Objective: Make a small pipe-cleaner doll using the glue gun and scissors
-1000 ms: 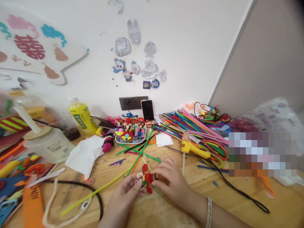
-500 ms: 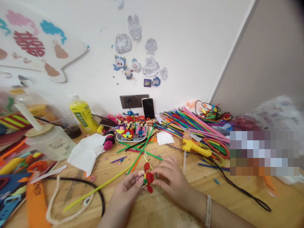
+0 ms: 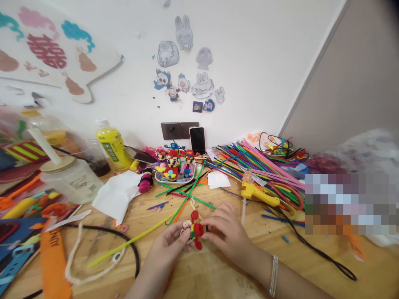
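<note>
A small figure (image 3: 197,231) with red, green and yellow parts and a pale head lies sideways between my hands, above the wooden table (image 3: 218,276). My left hand (image 3: 175,245) is closed round its pale head end, thumb on top. On the other side, my right hand (image 3: 225,232) pinches the red end of the figure with thumb and fingers, near a small dark piece. Beyond my hands, several similar figures (image 3: 172,164) stand on a white tray (image 3: 183,179). Green, orange and yellow pipe cleaners (image 3: 134,240) lie close by.
A yellow glue gun (image 3: 258,193) with its black cord and a heap of pipe cleaners (image 3: 249,160) are at the right. To the left are a yellow bottle (image 3: 114,147), a jar (image 3: 73,182) and tissue paper (image 3: 116,195). A phone (image 3: 198,140) leans against the wall.
The view has shifted slightly, so the surroundings sit a little further right. Both hands keep their hold on the figure, and a dark piece shows more clearly at its red end.
</note>
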`<move>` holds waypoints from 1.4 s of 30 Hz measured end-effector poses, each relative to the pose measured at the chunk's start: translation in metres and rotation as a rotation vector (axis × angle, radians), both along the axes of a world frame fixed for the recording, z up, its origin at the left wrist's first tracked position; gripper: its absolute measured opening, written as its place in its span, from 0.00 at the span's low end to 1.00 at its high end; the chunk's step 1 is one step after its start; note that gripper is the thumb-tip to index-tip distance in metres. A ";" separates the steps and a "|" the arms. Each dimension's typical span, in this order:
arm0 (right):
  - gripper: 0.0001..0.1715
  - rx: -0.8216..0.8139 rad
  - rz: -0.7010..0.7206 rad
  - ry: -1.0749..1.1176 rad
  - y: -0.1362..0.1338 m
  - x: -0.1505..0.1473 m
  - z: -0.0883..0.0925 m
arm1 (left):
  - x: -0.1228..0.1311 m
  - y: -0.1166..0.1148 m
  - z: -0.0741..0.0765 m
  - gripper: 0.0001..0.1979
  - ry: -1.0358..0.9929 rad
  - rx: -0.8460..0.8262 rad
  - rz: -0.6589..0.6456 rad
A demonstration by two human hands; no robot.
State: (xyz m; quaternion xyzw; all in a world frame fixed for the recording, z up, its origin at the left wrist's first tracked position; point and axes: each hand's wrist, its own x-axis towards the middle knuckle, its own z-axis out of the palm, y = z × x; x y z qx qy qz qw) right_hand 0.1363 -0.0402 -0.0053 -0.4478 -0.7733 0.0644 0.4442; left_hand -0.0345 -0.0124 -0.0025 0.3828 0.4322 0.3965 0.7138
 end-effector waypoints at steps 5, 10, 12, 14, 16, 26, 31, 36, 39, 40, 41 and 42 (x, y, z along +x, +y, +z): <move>0.13 -0.018 0.016 0.044 -0.001 -0.001 0.000 | -0.001 0.000 -0.002 0.19 -0.006 0.002 -0.038; 0.12 -0.008 0.006 0.047 -0.002 -0.003 0.001 | -0.002 0.000 -0.003 0.20 -0.007 -0.015 -0.028; 0.11 0.005 0.002 0.033 -0.002 -0.003 0.001 | -0.002 0.000 -0.003 0.20 -0.009 -0.017 -0.024; 0.12 0.024 -0.002 0.018 -0.002 -0.003 0.001 | -0.002 0.000 -0.003 0.19 -0.009 -0.015 -0.030; 0.12 0.040 0.001 0.002 -0.002 -0.003 0.001 | -0.002 0.000 -0.003 0.20 -0.009 -0.012 -0.040; 0.11 0.041 0.039 -0.086 -0.002 0.001 0.001 | -0.001 -0.001 -0.002 0.18 -0.010 -0.045 -0.043; 0.21 -0.012 -0.010 0.078 0.000 0.003 0.002 | -0.003 -0.001 0.001 0.15 -0.139 -0.073 -0.008; 0.20 -0.077 -0.072 0.152 0.003 0.001 0.001 | -0.004 -0.002 0.001 0.11 -0.304 -0.099 0.041; 0.18 -0.088 -0.094 0.107 0.002 -0.005 -0.003 | -0.002 -0.002 -0.002 0.14 -0.326 -0.108 0.081; 0.16 -0.093 -0.102 0.095 0.002 -0.007 -0.005 | -0.001 -0.002 -0.004 0.16 -0.320 -0.105 0.084; 0.13 -0.099 -0.109 0.091 0.001 -0.009 -0.006 | -0.001 -0.001 -0.006 0.17 -0.313 -0.099 0.079; 0.11 -0.105 -0.115 0.097 0.001 -0.010 -0.006 | 0.000 -0.001 -0.008 0.18 -0.304 -0.090 0.066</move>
